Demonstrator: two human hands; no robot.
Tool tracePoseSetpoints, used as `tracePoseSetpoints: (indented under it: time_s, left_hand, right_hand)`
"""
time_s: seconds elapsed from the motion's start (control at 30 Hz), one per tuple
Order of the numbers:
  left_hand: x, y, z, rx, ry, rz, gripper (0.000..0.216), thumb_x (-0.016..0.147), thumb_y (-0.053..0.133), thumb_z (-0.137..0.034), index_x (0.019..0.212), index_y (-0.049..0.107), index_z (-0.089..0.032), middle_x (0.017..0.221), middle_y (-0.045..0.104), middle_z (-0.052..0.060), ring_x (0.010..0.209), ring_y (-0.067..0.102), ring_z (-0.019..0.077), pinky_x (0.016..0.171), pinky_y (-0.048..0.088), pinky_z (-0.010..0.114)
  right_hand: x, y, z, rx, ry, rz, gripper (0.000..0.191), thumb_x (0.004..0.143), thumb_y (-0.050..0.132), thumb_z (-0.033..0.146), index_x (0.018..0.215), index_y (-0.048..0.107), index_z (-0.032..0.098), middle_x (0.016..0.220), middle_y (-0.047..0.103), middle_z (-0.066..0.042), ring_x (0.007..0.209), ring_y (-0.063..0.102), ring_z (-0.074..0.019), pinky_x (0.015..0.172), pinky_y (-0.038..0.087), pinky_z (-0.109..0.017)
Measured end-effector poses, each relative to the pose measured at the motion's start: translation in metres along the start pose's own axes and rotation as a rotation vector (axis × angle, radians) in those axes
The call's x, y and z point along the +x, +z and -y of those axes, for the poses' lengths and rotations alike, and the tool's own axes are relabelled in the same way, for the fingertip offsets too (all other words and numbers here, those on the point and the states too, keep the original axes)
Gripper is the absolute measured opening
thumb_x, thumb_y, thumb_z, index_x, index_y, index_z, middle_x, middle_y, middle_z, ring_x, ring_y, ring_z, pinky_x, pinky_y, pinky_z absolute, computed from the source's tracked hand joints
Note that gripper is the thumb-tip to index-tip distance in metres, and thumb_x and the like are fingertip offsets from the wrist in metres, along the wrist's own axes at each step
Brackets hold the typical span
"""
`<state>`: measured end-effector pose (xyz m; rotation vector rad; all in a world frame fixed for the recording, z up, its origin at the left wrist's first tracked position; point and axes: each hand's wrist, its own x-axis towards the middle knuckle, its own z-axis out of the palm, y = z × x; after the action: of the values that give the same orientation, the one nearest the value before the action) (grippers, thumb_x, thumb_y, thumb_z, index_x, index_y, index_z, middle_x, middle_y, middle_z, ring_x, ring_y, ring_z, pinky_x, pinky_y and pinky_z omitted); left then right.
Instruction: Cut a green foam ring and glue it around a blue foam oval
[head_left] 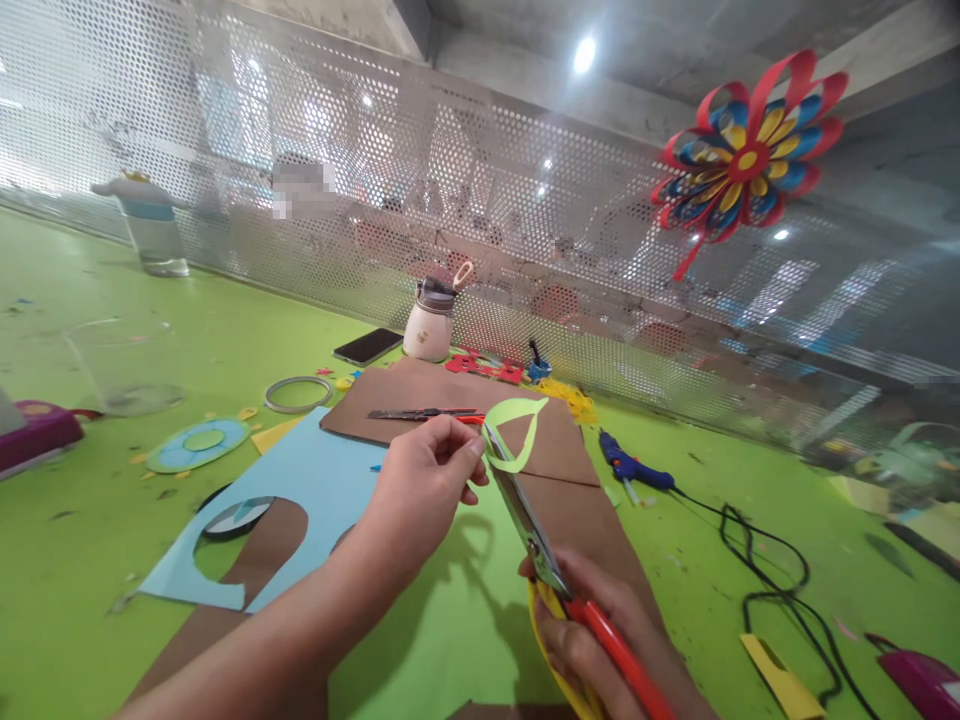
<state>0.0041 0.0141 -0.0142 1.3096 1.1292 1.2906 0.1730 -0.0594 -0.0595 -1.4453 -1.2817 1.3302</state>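
While scissors in right hand, white jar (contents unclear) near phone.

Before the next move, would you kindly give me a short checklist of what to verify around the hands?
1. Green cutout pinched in the left hand: ok, held by its near end.
2. Scissors held in the right hand: ok, gripped by the handles.
3. Left fingertips well clear of the blades: not ok, they are right beside the tips.
4. Cutout between the blades: cannot tell, they overlap in this view.
5. Glue gun away from both hands: ok, it lies to the right on the table.
6. Glue gun cool: cannot tell.
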Motion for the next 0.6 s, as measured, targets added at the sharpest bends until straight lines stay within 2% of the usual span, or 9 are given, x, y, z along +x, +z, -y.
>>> tracePoseSetpoints:
  time_s: [0.1, 0.4, 0.6]
  left_hand:
    - [0.0007, 0.0003, 0.0035, 0.001, 0.015, 0.003, 0.012, 0.077, 0.055, -0.026, 0.069, 0.054, -0.017, 0.056, 0.058, -0.001, 0.051, 0.051, 0.0115, 0.049, 0.046, 0.023]
    - [0.0015, 0.0006, 0.0062, 0.025, 0.031, -0.002, 0.011, 0.077, 0.054, -0.025, 0.069, 0.053, -0.017, 0.056, 0.057, -0.001, 0.05, 0.052, 0.0108, 0.048, 0.047, 0.023]
    - [0.0013, 0.0013, 0.0047, 0.017, 0.034, -0.006, 0.011, 0.076, 0.055, -0.025, 0.068, 0.053, -0.017, 0.056, 0.058, -0.001, 0.05, 0.053, 0.0109, 0.048, 0.048, 0.023]
  right_hand:
    - [0.0006, 0.001, -0.0019, 0.019, -0.007, 0.004, 0.029, 0.063, 0.064, 0.031, 0.09, 0.062, 0.019, 0.053, 0.037, 0.006, 0.045, 0.032, -0.0084, 0.041, 0.026, -0.019]
    - [-0.0037, 0.0038, 0.0036, -0.019, -0.033, -0.061, 0.031, 0.064, 0.061, 0.034, 0.091, 0.066, 0.02, 0.059, 0.046, 0.002, 0.049, 0.04, -0.0112, 0.045, 0.033, -0.021]
    - [-0.0021, 0.0055, 0.0057, -0.024, -0.014, -0.07, 0.027, 0.061, 0.061, 0.027, 0.088, 0.065, 0.02, 0.058, 0.046, 0.003, 0.049, 0.039, -0.0105, 0.045, 0.032, -0.022]
